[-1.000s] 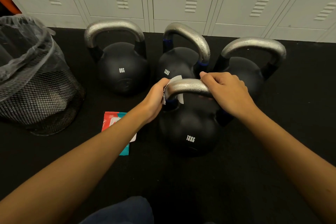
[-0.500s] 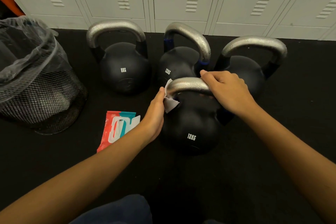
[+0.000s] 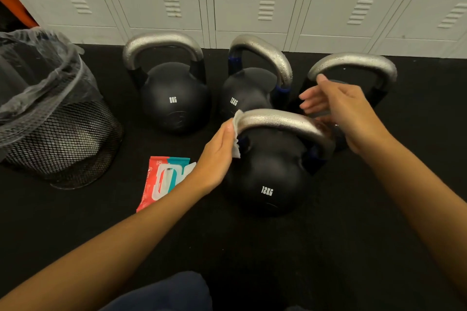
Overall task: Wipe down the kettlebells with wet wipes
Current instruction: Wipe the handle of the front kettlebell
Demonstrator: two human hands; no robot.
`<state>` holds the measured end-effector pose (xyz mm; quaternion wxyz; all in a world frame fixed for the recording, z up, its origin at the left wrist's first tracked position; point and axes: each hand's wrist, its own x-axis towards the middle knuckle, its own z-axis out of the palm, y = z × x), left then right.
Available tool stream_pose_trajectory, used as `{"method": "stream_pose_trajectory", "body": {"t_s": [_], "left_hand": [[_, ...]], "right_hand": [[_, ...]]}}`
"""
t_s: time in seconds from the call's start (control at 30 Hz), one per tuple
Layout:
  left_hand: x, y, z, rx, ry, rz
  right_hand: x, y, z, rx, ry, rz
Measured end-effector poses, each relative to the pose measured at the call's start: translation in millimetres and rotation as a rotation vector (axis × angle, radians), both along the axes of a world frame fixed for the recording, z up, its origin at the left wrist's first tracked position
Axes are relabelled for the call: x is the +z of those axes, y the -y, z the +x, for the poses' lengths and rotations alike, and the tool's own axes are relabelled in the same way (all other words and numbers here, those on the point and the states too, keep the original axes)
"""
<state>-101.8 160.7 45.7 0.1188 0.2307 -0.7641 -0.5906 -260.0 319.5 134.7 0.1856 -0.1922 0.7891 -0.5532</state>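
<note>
Head view: left hand (image 3: 217, 156) presses wipe (image 3: 236, 134) against kettlebell (image 3: 267, 171) handle.

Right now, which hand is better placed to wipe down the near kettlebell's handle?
Left. The left hand already presses the wet wipe against the left end of the near kettlebell handle; the right hand hovers open, off it.

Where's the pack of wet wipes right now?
In the head view the pack of wet wipes lies flat on the black floor, between the mesh bin and the near kettlebell, partly under the left forearm.
</note>
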Motion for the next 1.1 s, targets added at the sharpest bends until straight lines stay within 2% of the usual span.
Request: {"method": "stream_pose_trajectory", "body": {"t_s": [0.27, 0.37, 0.5, 0.6, 0.7, 0.77, 0.87, 1.0, 1.1], "left_hand": [[4, 10, 1, -0.129, -0.057, -0.464], [11, 15, -3, -0.157, -0.148, -0.661], [26, 11, -17, -0.218, -0.313, -0.962], [37, 7, -30, -0.27, -0.328, -1.178], [43, -3, -37, -0.276, -0.3, -1.139], [48, -11, -39, -0.265, -0.265, -1.018], [52, -20, -42, -0.221, -0.245, -0.846], [47, -21, -35, -0.158, -0.272, -0.707], [35, -9, -22, -0.104, -0.245, -0.632]], "right_hand": [[-3, -14, -1, -0.047, 0.13, -0.011], [-1, -17, -4, -0.077, 0.16, -0.054], [-4, -23, -9, -0.1, 0.155, -0.087], [-7, -23, -7, -0.102, 0.088, -0.112], [-6, -22, 6, -0.052, -0.116, -0.17], [-3, -21, 21, 0.009, -0.297, -0.18], [-3, -17, 41, 0.14, -0.458, -0.17], [-13, -12, 46, 0.297, -0.652, 0.01], [-14, -17, 39, 0.363, -0.651, 0.12]]}}
